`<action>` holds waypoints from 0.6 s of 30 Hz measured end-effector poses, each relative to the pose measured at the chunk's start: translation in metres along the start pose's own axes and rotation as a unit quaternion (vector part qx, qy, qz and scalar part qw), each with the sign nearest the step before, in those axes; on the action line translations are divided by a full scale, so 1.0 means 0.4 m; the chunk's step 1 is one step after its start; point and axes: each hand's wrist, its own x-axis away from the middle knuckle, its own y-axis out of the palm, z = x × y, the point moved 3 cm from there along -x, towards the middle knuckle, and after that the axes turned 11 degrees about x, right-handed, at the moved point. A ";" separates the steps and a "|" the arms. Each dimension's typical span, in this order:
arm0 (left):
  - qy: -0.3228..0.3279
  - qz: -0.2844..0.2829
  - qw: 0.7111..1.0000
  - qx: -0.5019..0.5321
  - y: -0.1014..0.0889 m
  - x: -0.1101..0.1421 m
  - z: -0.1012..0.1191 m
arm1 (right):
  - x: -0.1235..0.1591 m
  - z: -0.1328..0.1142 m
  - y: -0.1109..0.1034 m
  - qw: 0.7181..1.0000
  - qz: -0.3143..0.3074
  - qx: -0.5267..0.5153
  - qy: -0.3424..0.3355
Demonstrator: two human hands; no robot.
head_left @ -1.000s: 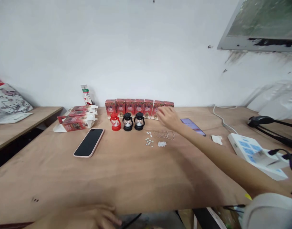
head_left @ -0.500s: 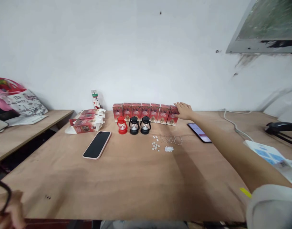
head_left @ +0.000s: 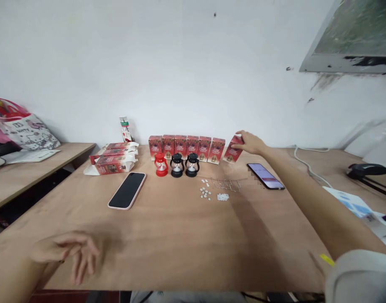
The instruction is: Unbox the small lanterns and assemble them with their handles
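Above the table (head_left: 180,235), front-left of the box row (head_left: 180,145), the left hand (head_left: 70,253) hung loosely spread, apparently empty; the right hand (head_left: 250,143) pinched a tilted red box (head_left: 232,150) just right of that row. A slack grip could have toppled it against the row, or a low sweep scattered the small round pieces (head_left: 205,192) in front

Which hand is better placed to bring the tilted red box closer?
Probably the right hand: it grips the tilted red box; the left hand is far off, toward the table's near edge.
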 end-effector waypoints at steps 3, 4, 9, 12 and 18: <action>-0.137 -0.055 0.965 0.215 0.015 -0.109 -0.018 | 0.054 0.003 -0.081 0.992 0.122 0.005 0.040; -0.148 -0.035 0.957 0.247 0.025 -0.148 -0.017 | 0.081 -0.008 -0.107 0.985 0.161 -0.012 0.057; -0.084 0.041 0.944 0.317 0.086 -0.336 -0.026 | 0.259 -0.175 -0.185 0.945 0.273 -0.171 0.057; -0.013 0.095 0.930 0.355 0.101 -0.427 -0.040 | 0.351 -0.319 -0.181 0.926 0.240 -0.291 0.021; 0.071 0.382 0.853 0.347 0.079 -0.478 -0.038 | 0.404 -0.519 -0.133 0.892 0.173 -0.416 -0.050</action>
